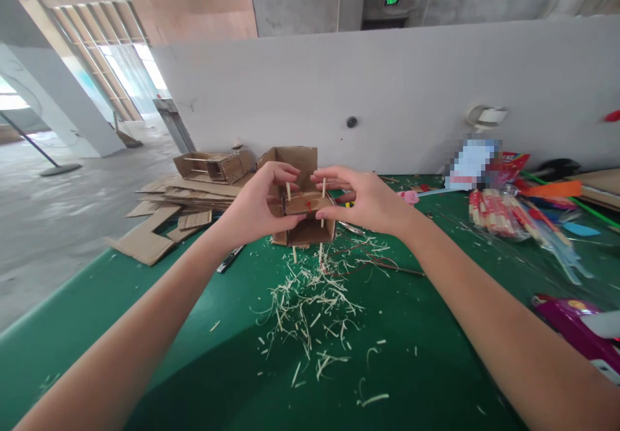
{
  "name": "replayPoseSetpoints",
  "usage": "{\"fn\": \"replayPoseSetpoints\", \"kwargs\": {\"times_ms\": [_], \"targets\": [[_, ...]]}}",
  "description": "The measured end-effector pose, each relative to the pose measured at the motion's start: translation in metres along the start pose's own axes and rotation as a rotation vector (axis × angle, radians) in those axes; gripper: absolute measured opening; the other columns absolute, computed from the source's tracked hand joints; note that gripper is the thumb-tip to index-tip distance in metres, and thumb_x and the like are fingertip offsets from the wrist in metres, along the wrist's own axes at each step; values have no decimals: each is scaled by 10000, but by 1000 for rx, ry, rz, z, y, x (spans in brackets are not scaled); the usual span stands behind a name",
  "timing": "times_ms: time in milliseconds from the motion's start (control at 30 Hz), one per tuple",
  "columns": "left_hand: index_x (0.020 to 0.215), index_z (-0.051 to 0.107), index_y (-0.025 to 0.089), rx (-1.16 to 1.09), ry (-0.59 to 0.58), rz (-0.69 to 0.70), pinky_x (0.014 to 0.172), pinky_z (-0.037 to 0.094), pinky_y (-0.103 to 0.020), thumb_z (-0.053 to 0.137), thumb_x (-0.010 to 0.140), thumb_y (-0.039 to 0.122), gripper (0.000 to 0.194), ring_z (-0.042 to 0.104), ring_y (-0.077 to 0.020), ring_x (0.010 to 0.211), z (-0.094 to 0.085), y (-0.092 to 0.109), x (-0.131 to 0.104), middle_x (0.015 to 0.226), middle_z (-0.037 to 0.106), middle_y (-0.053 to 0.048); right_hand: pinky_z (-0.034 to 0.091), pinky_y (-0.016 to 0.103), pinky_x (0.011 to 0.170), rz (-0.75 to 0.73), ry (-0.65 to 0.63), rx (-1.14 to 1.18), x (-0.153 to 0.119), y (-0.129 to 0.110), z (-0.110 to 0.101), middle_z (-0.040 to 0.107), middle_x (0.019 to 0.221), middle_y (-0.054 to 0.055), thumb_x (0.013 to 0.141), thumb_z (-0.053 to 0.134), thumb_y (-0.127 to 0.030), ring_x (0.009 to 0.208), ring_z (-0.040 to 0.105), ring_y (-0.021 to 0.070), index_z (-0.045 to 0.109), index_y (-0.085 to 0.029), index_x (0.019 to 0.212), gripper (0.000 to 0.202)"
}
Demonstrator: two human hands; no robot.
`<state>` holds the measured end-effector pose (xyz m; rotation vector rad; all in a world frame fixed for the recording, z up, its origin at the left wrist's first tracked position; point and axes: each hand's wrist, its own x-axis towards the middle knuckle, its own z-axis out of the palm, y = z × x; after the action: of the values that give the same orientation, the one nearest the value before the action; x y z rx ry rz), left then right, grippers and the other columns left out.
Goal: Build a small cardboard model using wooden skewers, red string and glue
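A small cardboard box [312, 231] with thin wooden sticks [320, 252] poking out at its top and front stands near the middle of the green table. A red mark or thread shows on its upper panel. My left hand [265, 201] is at the box's left side, thumb along the panel's front edge and fingers curved behind a stick. On the right side, my right hand [361, 199] has its thumb and fingers around the upright stick. Whether the fingertips press on the sticks or the panel is hard to tell.
Pale wood shavings [310, 308] lie in front of the box. A cutter knife [230, 258] and stacked cardboard [194, 192] are to the left. Bundled sticks [498, 211], a phone [472, 163] and a purple object [574, 327] are at the right. A white partition [271, 95] stands behind.
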<state>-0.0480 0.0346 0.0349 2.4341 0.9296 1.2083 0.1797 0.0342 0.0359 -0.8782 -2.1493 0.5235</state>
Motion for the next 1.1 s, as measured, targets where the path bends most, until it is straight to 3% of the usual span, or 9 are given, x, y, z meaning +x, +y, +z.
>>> {"fn": "replayPoseSetpoints", "kwargs": {"times_ms": [633,733,867,933,1033,1100], "targets": [[961,533,179,8,-26,11,793,556,-298,736,687,262,351,580,-218,1119,-6,6,0,1201,568,-102,520,436,945,1,-20,-23,0,-7,-6,649,1231,65,729,719,-455,1182,579,260,579,-243,1246,576],[1086,474,203,-14,-134,-33,828,553,-308,751,699,306,487,590,-212,1101,-4,2,-2,1209,562,-105,497,465,980,17,-57,-10,0,-5,-4,626,1265,48,713,734,-434,1188,573,270,544,-285,1272,608],[1219,395,227,24,-247,-79,867,542,-325,805,636,354,724,601,-225,1075,-2,-8,-4,1187,578,-111,521,485,935,63,-132,24,1,2,2,493,1421,61,674,768,-373,1150,589,292,380,-340,1398,822],[1212,419,220,-13,-277,-86,832,548,-302,776,675,377,664,607,-220,1059,-1,-10,-4,1174,588,-109,526,478,923,71,-157,36,0,5,3,466,1442,66,672,768,-368,1154,582,293,336,-348,1417,861],[1123,527,187,-42,-307,-112,762,550,-293,594,846,356,331,636,-189,951,-2,-10,0,1079,638,-90,513,472,934,72,-179,59,-1,5,1,481,1426,76,687,755,-380,1167,570,289,321,-344,1419,851],[1028,594,173,-12,-286,-131,765,544,-313,496,898,302,207,642,-176,893,-4,-9,2,996,668,-72,509,459,935,76,-185,88,-1,5,-1,517,1389,89,744,702,-402,1186,557,280,310,-326,1426,790]]}}
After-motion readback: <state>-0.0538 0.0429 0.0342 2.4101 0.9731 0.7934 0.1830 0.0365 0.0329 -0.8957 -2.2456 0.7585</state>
